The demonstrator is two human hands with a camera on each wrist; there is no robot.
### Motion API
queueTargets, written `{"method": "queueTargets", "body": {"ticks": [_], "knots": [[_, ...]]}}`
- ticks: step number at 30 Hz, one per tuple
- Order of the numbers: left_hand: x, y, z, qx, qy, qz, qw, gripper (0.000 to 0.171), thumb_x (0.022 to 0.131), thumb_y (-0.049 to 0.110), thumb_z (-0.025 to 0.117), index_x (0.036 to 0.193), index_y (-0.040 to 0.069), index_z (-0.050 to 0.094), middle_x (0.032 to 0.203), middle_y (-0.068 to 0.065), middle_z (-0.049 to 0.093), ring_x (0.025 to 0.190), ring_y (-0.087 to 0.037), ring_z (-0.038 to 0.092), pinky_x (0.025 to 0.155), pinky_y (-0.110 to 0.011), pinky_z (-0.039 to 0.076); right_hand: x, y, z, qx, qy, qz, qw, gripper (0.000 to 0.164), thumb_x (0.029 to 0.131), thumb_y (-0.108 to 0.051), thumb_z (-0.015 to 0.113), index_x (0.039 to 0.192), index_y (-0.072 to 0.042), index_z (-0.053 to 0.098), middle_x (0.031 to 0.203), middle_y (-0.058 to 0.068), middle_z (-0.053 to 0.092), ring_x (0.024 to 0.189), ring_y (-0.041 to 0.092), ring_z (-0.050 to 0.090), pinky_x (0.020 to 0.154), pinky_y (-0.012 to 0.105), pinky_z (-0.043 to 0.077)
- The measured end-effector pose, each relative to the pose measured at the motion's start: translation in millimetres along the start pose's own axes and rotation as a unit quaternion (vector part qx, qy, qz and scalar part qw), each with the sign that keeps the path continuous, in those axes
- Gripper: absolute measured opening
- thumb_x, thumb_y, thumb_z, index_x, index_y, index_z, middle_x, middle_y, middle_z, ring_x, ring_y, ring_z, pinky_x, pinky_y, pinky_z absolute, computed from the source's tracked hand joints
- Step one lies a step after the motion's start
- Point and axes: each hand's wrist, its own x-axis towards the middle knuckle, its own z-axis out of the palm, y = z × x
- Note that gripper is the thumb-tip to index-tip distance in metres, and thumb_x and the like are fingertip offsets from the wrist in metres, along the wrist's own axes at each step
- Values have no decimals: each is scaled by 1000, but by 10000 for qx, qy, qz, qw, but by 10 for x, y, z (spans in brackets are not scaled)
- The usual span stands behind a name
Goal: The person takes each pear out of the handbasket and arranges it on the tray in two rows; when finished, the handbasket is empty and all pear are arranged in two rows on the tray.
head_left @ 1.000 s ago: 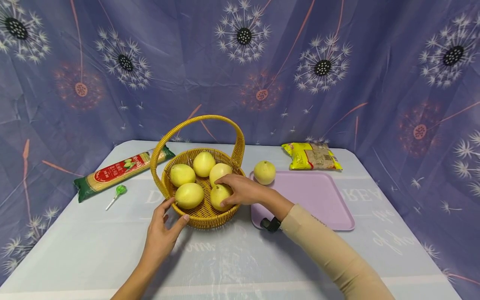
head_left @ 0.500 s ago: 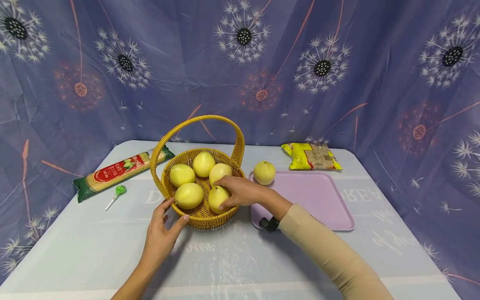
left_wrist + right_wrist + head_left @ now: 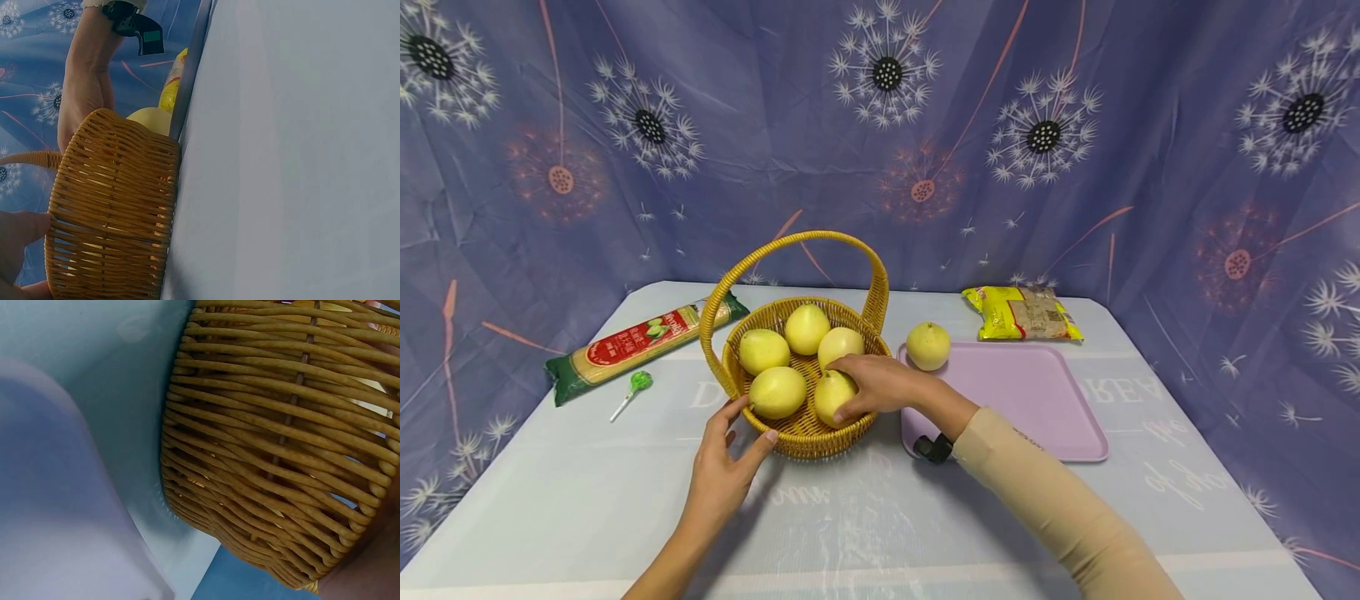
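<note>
A yellow wicker basket with a tall arched handle holds several pale yellow pears, among them one at the front left. My right hand reaches over the basket's right rim and grips the front-right pear. My left hand rests on the basket's front-left rim, its thumb and a finger spread apart and touching it. The left wrist view shows the wicker side with left-hand fingers at the rim. In the right wrist view the weave hides the held pear.
Another pear sits at the back-left corner of a lilac tray. A yellow food packet lies behind the tray. To the left are a pack of noodles and a green lollipop. A patterned curtain surrounds the table.
My right hand has shifted slightly left inside the basket, and the front-right pear has moved a little left with it. The left hand and the basket stay in place.
</note>
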Motion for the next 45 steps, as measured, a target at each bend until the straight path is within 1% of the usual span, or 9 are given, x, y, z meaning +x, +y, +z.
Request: {"method": "queueTargets", "body": {"ticks": [7, 14, 17, 20, 27, 32, 36, 45], "knots": [[-2, 12, 0, 1, -6, 2, 10000, 61, 89, 24, 66, 141, 8, 37, 146, -18, 35, 139, -35, 29, 110, -56, 32, 19, -3, 8, 60, -51, -187, 9998, 75, 77, -52, 71, 141, -22, 44, 142, -4, 50, 128, 13, 48, 107, 40, 40], [-5, 9, 3, 29, 28, 35, 10000, 62, 89, 24, 66, 141, 7, 37, 146, -18, 35, 139, -36, 30, 110, -56, 32, 26, -24, 20, 30, -113, -103, 9999, 76, 78, -51, 71, 142, -24, 42, 144, -6, 47, 129, 13, 47, 107, 40, 39], [-7, 2, 4, 57, 30, 16, 10000, 62, 89, 24, 66, 141, 7, 37, 146, -18, 35, 139, -35, 30, 109, -55, 33, 25, -27, 23, 37, -119, -141, 9998, 76, 78, -50, 72, 142, -23, 42, 143, -7, 47, 128, 13, 47, 108, 40, 39], [-5, -10, 6, 87, 47, 2, 10000, 63, 89, 25, 66, 141, 7, 37, 146, -17, 36, 139, -35, 31, 109, -54, 33, 28, -27, 23, 71, -127, -266, 9995, 76, 78, -47, 73, 142, -21, 42, 143, -6, 48, 128, 12, 47, 108, 39, 38], [-5, -32, 7, 136, 67, -19, 9999, 63, 89, 25, 66, 141, 5, 37, 146, -17, 36, 138, -35, 31, 109, -55, 34, 41, -27, 24, 94, -148, -458, 9988, 76, 78, -43, 75, 141, -15, 43, 141, -3, 50, 127, 13, 48, 108, 37, 38], [-1, -30, 8, 149, 70, -17, 9999, 63, 89, 25, 66, 140, 5, 37, 146, -17, 36, 138, -35, 31, 109, -54, 34, 46, -36, 34, 54, -104, -532, 9985, 76, 77, -44, 75, 140, -15, 44, 140, -3, 51, 126, 13, 49, 107, 35, 40], [1, -23, 7, 148, 79, -8, 9999, 63, 88, 24, 67, 141, 6, 38, 145, -17, 37, 138, -34, 32, 109, -53, 34, 47, -42, 40, 71, -110, -517, 9986, 76, 77, -44, 75, 141, -17, 43, 141, -3, 50, 127, 12, 48, 108, 36, 40], [-3, -4, 8, 103, 39, 51, 9999, 62, 89, 24, 65, 141, 6, 37, 145, -19, 36, 138, -36, 31, 109, -55, 33, 32, -42, 45, 126, -102, -477, 9987, 77, 77, -45, 74, 142, -17, 43, 143, -3, 48, 130, 12, 46, 109, 37, 39]]}}
